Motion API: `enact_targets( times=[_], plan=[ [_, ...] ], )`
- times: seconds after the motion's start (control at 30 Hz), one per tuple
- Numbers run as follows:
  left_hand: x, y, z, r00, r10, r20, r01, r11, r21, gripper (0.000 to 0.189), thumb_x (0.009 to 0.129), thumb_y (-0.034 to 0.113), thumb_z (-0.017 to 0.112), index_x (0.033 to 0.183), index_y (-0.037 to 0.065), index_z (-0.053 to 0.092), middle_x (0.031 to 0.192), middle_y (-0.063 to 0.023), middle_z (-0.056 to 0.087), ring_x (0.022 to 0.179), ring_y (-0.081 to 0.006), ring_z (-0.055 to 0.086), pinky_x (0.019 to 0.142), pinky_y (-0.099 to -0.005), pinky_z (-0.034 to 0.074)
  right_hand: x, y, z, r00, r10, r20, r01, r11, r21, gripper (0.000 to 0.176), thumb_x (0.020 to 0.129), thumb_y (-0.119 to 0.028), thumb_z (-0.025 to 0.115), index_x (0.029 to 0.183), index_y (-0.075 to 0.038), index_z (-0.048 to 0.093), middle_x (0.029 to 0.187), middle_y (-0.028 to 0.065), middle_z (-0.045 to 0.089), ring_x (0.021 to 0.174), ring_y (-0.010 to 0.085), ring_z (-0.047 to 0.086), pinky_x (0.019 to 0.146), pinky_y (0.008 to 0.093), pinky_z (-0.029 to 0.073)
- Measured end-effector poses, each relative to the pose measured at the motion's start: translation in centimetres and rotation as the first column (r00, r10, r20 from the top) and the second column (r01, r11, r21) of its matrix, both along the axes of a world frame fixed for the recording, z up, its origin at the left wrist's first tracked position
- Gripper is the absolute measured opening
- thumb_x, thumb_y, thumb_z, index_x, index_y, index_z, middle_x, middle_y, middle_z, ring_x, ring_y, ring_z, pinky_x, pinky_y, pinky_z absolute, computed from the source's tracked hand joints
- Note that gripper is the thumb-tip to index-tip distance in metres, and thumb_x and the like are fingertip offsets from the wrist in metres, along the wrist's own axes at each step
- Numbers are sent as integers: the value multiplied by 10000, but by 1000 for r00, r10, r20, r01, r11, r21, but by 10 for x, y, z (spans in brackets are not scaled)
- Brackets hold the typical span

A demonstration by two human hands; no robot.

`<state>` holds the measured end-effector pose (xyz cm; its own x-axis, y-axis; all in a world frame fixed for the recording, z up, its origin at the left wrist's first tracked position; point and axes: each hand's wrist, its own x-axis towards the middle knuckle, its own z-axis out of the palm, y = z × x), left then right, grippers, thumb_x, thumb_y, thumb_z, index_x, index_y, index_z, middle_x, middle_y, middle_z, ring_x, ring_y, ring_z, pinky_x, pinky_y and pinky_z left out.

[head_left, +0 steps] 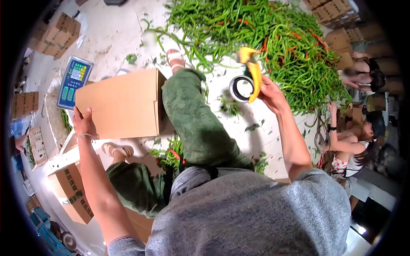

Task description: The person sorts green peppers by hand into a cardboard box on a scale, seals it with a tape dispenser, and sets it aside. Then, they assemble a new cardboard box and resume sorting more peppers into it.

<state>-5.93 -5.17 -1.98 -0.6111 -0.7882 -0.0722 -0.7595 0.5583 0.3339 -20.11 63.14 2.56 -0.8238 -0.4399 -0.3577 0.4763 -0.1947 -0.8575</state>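
A closed cardboard box (121, 104) with a plain brown top sits in front of me, left of centre. My left hand (82, 122) rests on its left edge near the lower corner, thumb and fingers spread apart. My right hand (272, 94) is wrapped around a yellow tape dispenser (254, 79) that carries a large roll of tape (241, 88). The dispenser is held above the floor, to the right of my leg and away from the box. Part of the right hand's grip is hidden behind the dispenser.
A digital scale display (74, 81) stands beyond the box's left side. A large heap of green and red chili peppers (294, 51) covers the floor at upper right. A printed carton (70, 192) lies at lower left. Other people (348, 141) sit at the far right.
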Motion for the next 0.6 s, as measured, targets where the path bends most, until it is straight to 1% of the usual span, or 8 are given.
enact_targets(
  times=[0.03, 0.1, 0.17, 0.23, 0.3, 0.37, 0.5, 0.6],
  plan=[
    [-3, 3, 2, 1000, 8, 2, -8, 1000, 6, 847, 725, 628, 613, 1434, 351, 240, 1490, -80, 254, 1354, -370, 232, 1040, -650, 83, 0, 9, 17, 999, 45, -21, -46, 997, -59, 801, 802, -227, 689, 1428, -70, 215, 1263, 86, 513, 1115, 208, 543, 940, 354, 446],
    [-6, 12, 10, 999, 39, 32, -40, 999, 20, 825, 738, 590, 627, 1431, 354, 245, 1487, -94, 256, 1353, -364, 237, 1051, -638, 105, -3, -4, 43, 928, -16, -373, 106, 969, 222, 834, 756, -202, 712, 1414, -85, 213, 1253, 72, 494, 1124, 198, 518, 959, 346, 420],
    [-8, 36, 33, 997, 64, 45, -67, 996, 53, 808, 746, 538, 643, 1428, 336, 260, 1469, -119, 277, 1332, -370, 279, 1076, -542, 208, -10, -32, 68, 849, -145, -508, 317, 909, 271, 816, 653, -206, 785, 1324, -64, 343, 1167, 50, 483, 1091, 173, 472, 947, 295, 374],
    [-7, 53, 52, 992, 69, 108, -76, 995, 59, 796, 755, 485, 652, 1428, 284, 276, 1412, -158, 358, 1286, -362, 359, 1057, -487, 284, -12, -59, 91, 815, -144, -562, 320, 919, 229, 779, 651, -214, 787, 1293, -55, 374, 1162, 47, 484, 1071, 168, 473, 940, 304, 380],
    [2, 60, 62, 999, -42, 23, 39, 995, 97, 789, 745, 403, 682, 1401, 148, 323, 1285, -223, 480, 1160, -368, 495, 962, -421, 411, -20, -72, 87, 849, -111, -517, 230, 958, 171, 766, 655, -219, 792, 1283, -54, 386, 1168, 46, 494, 1056, 166, 501, 936, 305, 394],
    [12, 72, 68, 1000, -3, -15, 4, 998, 56, 786, 731, 422, 697, 1380, 150, 347, 1262, -220, 496, 1126, -381, 520, 926, -443, 441, -20, -107, 110, 867, 14, -497, 45, 993, 107, 786, 654, -222, 800, 1293, -47, 378, 1192, 56, 493, 1075, 178, 509, 946, 312, 401],
    [9, 85, 84, 980, 134, 149, -140, 990, 30, 841, 682, 577, 684, 1392, 302, 328, 1316, -144, 466, 1217, -331, 452, 973, -541, 343, -3, -220, 151, 728, 302, -615, -229, 953, 196, 835, 620, -226, 827, 1289, -26, 370, 1169, 66, 520, 1053, 183, 531, 946, 322, 410],
    [14, 84, 74, 983, 148, 106, -153, 987, 40, 856, 691, 599, 657, 1408, 286, 310, 1382, -123, 382, 1292, -318, 335, 1026, -539, 231, 18, -304, 152, 577, 465, -671, -321, 885, 337, 827, 599, -270, 835, 1255, -25, 395, 1105, 81, 552, 1009, 185, 546, 906, 314, 429]
  ],
)
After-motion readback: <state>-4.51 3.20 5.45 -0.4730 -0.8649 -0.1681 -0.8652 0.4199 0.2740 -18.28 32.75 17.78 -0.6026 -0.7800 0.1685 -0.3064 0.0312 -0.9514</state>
